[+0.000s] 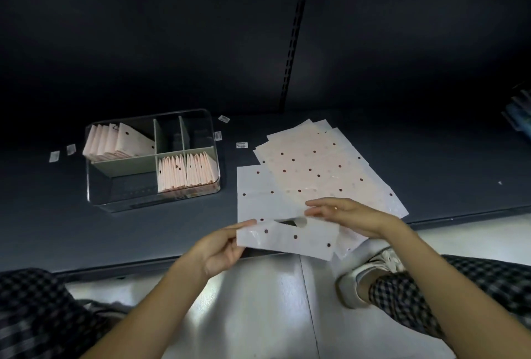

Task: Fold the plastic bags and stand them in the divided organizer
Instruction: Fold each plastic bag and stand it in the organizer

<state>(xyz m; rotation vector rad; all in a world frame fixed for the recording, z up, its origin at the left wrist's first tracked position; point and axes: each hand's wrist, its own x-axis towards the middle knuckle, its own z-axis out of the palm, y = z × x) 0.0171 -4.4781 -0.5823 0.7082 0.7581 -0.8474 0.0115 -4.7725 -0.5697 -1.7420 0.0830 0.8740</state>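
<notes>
A person sits on a pale floor facing a low dark shelf, and both hands hold one white plastic bag with dark dots just above the shelf's near edge. The left hand pinches the bag's left end between thumb and curled fingers. The right hand lies over the bag's upper right part, fingers stretched out and nearly flat, thumb beneath; whether it grips or only presses cannot be told. The bag is partly folded over along its length, with a cut-out handle hole showing near its top edge. Behind it, toward the right half of the shelf, a loose fanned pile of flat bags lies spread on the surface, some white and some pinkish, all dotted. Toward the left half stands a clear divided organizer with grey-green partitions. Its back-left compartment holds a row of folded bags standing upright and leaning; its front-right compartment holds more folded pink bags packed upright. The two small back-right compartments and the front-left compartment look dark. Several small white labels lie scattered on the shelf around the organizer. Checked trousers and a light shoe show at the bottom of the view.
</notes>
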